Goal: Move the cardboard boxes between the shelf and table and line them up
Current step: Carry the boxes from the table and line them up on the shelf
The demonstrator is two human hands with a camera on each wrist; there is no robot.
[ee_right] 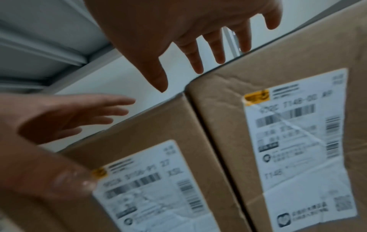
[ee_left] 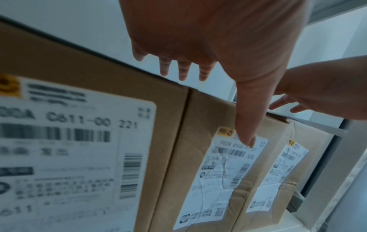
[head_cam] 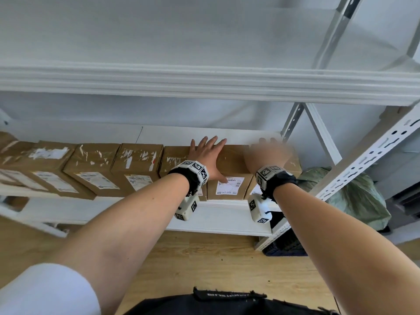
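Observation:
Several brown cardboard boxes with white labels stand side by side on the white shelf point(head_cam: 227, 214). My left hand point(head_cam: 213, 158) is spread open over the second box from the right point(head_cam: 231, 164). Its fingers reach over the top and its thumb point(ee_left: 246, 125) hangs in front of the label. My right hand point(head_cam: 268, 153), blurred, is open with spread fingers over the rightmost box point(head_cam: 293, 164). In the right wrist view the right hand point(ee_right: 178, 39) hovers above that box point(ee_right: 278, 125) beside the neighbouring box point(ee_right: 158, 157). I cannot tell whether either hand touches cardboard.
More boxes point(head_cam: 91, 164) fill the shelf to the left, close together. An upper shelf board point(head_cam: 204, 83) hangs low above them. A slotted white upright point(head_cam: 363, 160) stands right of the last box, with a green bag point(head_cam: 354, 196) behind it. Wooden floor point(head_cam: 204, 269) lies below.

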